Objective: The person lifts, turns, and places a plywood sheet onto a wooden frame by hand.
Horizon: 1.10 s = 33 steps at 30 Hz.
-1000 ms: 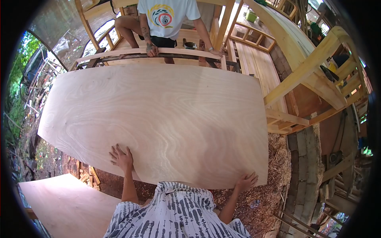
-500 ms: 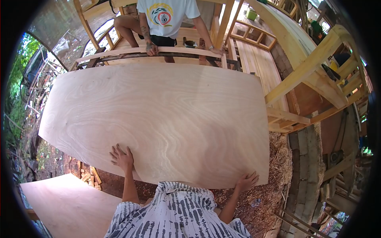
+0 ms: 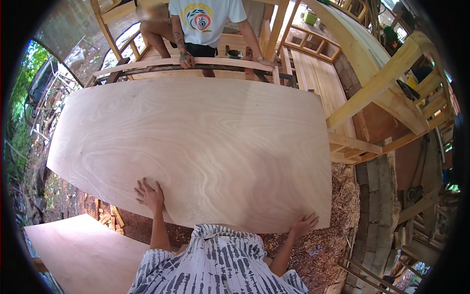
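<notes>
A large pale plywood sheet (image 3: 205, 142) with wavy grain lies flat in front of me. Near its front edge, left of my body, my left hand (image 3: 150, 194) rests on the surface with fingers spread. My right hand (image 3: 304, 224) lies on the sheet's front right corner, its fingers stretched out. Neither hand is wrapped around anything. Beyond the far edge stands a person in a white printed shirt (image 3: 208, 17), whose hands hold a long wooden strip (image 3: 225, 62).
A second plywood sheet (image 3: 88, 255) lies lower left, beside several wood offcuts (image 3: 116, 219). Wooden frames (image 3: 377, 93) stand at the right, near a row of concrete blocks (image 3: 370, 210). Sawdust (image 3: 342, 196) covers the ground beside the sheet's right edge.
</notes>
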### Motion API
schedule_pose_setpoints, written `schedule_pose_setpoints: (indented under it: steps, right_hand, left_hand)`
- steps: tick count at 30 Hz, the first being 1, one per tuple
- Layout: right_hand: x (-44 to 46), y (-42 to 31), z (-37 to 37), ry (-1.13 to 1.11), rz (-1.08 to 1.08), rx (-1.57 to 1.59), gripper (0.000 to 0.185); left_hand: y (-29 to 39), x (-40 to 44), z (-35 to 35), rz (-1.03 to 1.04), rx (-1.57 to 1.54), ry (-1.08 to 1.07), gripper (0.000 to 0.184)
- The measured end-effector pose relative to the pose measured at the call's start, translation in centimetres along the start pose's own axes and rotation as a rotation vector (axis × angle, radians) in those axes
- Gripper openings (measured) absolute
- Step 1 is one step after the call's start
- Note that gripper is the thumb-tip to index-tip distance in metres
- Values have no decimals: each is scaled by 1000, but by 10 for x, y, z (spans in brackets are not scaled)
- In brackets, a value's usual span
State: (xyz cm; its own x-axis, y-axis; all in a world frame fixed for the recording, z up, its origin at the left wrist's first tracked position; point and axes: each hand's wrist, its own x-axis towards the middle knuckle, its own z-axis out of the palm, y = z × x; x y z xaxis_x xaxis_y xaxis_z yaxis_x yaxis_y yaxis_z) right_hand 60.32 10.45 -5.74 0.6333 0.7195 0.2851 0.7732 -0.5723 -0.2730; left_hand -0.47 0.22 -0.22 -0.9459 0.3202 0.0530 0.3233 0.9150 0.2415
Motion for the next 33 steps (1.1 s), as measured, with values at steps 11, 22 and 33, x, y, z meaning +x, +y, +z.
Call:
schedule_pose_setpoints:
  steps: [11,22,33]
  right_hand:
    - [0,-1,-4,-11,-2,1,55]
    - [0,-11,-16,-22,46,53,53]
    - [-2,4,0,31,30,109,53]
  left_hand:
    - [4,-3,-5,3,9,-3,70]
    - [5,-6,-9,-10,14,-27,70]
    - [7,-7,-8,-15,47,-7,67]
